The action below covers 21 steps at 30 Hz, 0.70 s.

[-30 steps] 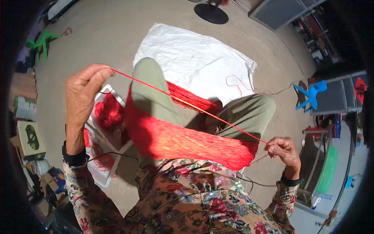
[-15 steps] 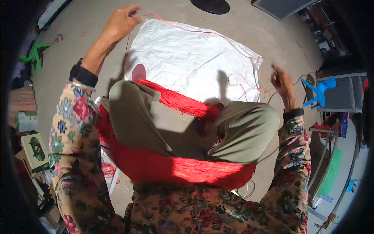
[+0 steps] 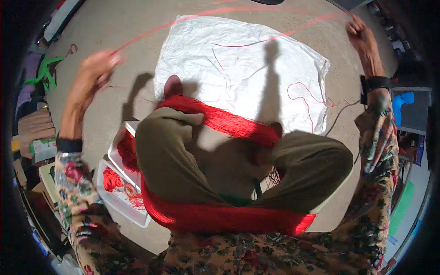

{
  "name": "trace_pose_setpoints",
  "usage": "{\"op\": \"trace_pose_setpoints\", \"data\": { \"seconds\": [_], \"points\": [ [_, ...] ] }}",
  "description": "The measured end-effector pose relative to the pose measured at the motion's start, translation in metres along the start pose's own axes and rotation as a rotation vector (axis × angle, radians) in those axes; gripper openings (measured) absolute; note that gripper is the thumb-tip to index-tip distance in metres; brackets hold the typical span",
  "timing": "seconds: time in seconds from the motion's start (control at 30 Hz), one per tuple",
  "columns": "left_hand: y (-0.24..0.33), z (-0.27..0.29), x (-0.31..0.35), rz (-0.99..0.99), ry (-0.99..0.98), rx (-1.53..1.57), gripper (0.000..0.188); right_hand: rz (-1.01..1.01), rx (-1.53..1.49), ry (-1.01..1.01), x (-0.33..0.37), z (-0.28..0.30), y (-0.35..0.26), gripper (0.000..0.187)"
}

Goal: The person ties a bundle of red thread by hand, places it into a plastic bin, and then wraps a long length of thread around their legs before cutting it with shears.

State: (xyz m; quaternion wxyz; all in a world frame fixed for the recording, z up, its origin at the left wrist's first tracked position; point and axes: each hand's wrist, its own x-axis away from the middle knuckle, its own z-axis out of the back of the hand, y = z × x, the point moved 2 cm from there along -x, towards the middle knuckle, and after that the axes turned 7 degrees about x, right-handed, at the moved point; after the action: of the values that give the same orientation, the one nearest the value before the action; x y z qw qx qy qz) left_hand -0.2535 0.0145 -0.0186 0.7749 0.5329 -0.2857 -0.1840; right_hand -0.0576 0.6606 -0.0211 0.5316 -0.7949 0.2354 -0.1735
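Note:
A red thread (image 3: 156,30) spans the far side of the view between my two hands, blurred by motion. My left hand (image 3: 95,68) is closed on its left end, fingertips smeared. At the upper right, my right hand (image 3: 363,37) pinches the thread's other end. Below them, a thick skein of red thread (image 3: 229,120) stretches across in front of my bent legs, near my feet. Its other side (image 3: 215,219) passes across my lap, close to my body. A second loose strand (image 3: 247,45) hangs over the white sheet.
The white woven sheet (image 3: 201,55) lies on the floor beyond my feet, with a thin red strand (image 3: 298,85) on its right part. White trays (image 3: 133,215) with red thread stand left of my leg. A blue stool (image 3: 403,103) and a green stool (image 3: 44,73) stand at the sides.
My right hand has risen from beside the sheet to the upper right. My left hand has moved left and nearer. The thread now stretches wide between them.

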Motion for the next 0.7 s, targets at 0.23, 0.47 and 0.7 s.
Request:
{"op": "trace_pose_setpoints", "data": {
  "seconds": [0.23,0.47,0.7],
  "points": [
    [-0.078,0.129,0.15,0.342,0.278,-0.196,0.032,-0.163,0.662,0.041,0.02,0.081,0.136,0.006],
    [0.064,-0.001,0.111,0.092,0.061,0.648,0.03,-0.009,1.124,-0.563,0.102,-0.23,0.163,0.04],
    [0.187,-0.068,0.057,-0.224,-0.173,0.574,0.033,0.124,0.349,-1.26,0.245,-0.374,0.06,0.031]
  ]
}}
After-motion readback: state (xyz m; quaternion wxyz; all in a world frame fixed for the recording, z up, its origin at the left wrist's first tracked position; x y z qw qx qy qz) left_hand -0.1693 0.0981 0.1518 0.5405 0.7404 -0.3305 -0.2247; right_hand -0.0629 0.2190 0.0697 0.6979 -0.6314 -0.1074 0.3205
